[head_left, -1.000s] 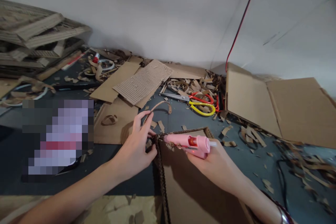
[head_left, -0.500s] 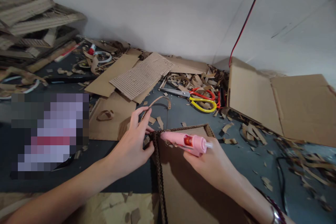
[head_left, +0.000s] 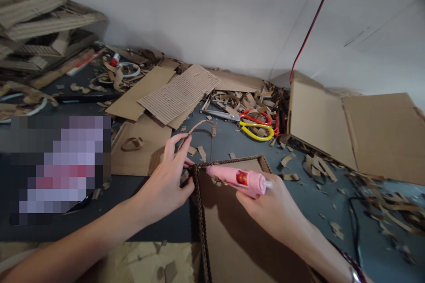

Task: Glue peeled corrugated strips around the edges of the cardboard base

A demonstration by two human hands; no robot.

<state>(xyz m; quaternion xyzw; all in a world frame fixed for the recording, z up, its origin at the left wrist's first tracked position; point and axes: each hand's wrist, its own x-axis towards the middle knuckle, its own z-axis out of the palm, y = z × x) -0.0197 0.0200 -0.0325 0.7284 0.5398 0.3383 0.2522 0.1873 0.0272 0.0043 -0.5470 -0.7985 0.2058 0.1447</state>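
Observation:
My right hand (head_left: 268,205) is wrapped round a pink glue gun (head_left: 237,177), its tip pointing left at the far left corner of a cardboard box (head_left: 232,230). My left hand (head_left: 169,181) presses on that corner from the left, fingers pinched against the corrugated edge (head_left: 199,212), with a thin cardboard strip (head_left: 195,130) arching up past the fingertips. The box is open at the top and stands in front of me on a dark table (head_left: 232,143).
Scissors with red and yellow handles (head_left: 254,126) lie behind the box among cardboard scraps. Flat cardboard sheets (head_left: 172,95) lie at the back left, a folded carton (head_left: 352,130) at the right, stacked cardboard (head_left: 40,26) at the far left. A red wire (head_left: 312,26) runs up the wall.
The view has shifted slightly. The glue gun's tip has stayed at the box corner and my left hand has kept its pinch there.

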